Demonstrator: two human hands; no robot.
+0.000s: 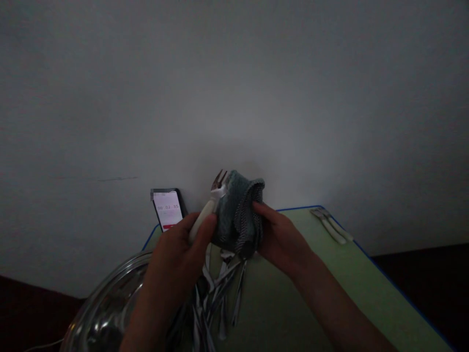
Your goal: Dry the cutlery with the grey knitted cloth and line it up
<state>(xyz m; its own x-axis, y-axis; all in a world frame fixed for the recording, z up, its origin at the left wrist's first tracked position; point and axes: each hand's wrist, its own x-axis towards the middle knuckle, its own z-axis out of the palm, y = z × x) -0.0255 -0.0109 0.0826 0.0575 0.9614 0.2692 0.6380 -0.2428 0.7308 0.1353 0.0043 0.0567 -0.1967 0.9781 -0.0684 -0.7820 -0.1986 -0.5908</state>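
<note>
Beside the left edge of the bench (289,303) stands a steel bowl (100,308), a loose heap of cutlery (222,322) next to it. Over the far edge, the right hand (280,237) grips a bunched cloth (232,215) by the pale-handled fork (202,221) clasped in the left hand (179,252). Two pale-handled utensils (333,230) lie apart near the far right corner, so the work looks early, the heap seemingly left.

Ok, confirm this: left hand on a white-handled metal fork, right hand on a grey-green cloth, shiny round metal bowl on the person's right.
Wrong side: the head view shows the shiny round metal bowl on the left. The left hand does hold the white-handled metal fork, the right hand the grey-green cloth.
</note>
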